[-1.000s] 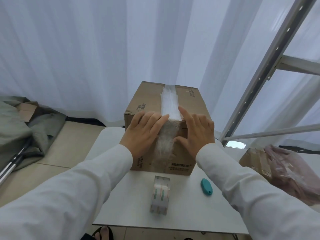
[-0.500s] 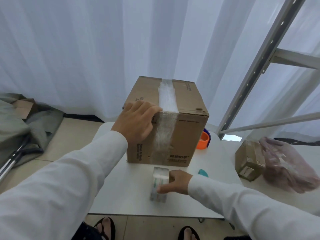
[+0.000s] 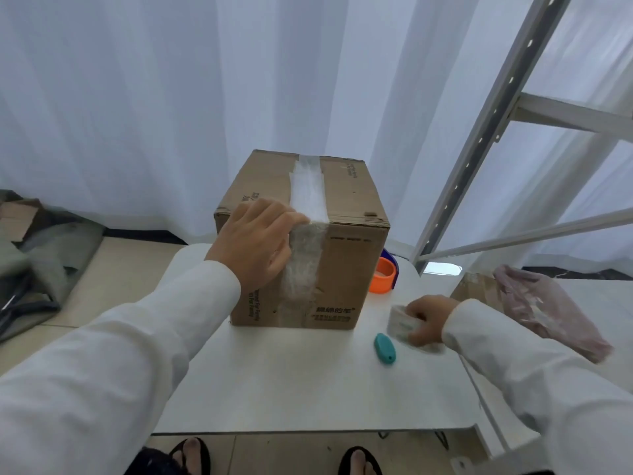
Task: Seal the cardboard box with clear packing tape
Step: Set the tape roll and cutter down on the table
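— What are the two hands doing?

— The left hand (image 3: 255, 248) lies flat and spread on the near top edge of the cardboard box (image 3: 305, 245), fingers over the top, thumb down the near face, holding nothing. The right hand (image 3: 426, 318) is closed around the roll of clear packing tape (image 3: 403, 324), near the right edge of the bench (image 3: 308, 389).

— Which way does the roll point?

— It is blurred. It appears to rest on the bench with one flat side turned toward the box; I cannot tell more.

— And the box?

— One box on the bench, standing upright toward the far edge, roughly midway between left and right. A single wide strip of tape (image 3: 308, 193) runs along the top seam from the far edge to the near one and carries on down the near face, wrinkled there. So its long axis runs away from the person.

— What else is on the bench?

— One teal cutter (image 3: 385, 347) lying flat between box and right hand, long axis running near to far, not touching either. One orange tape ring (image 3: 385, 279) just behind the box's right side, partly hidden.

— Beyond the bench?

— A second small carton (image 3: 474, 289) with a pinkish plastic bag (image 3: 548, 310) on a surface to the right, a white metal rack (image 3: 479, 132), white curtains (image 3: 137, 97) behind.
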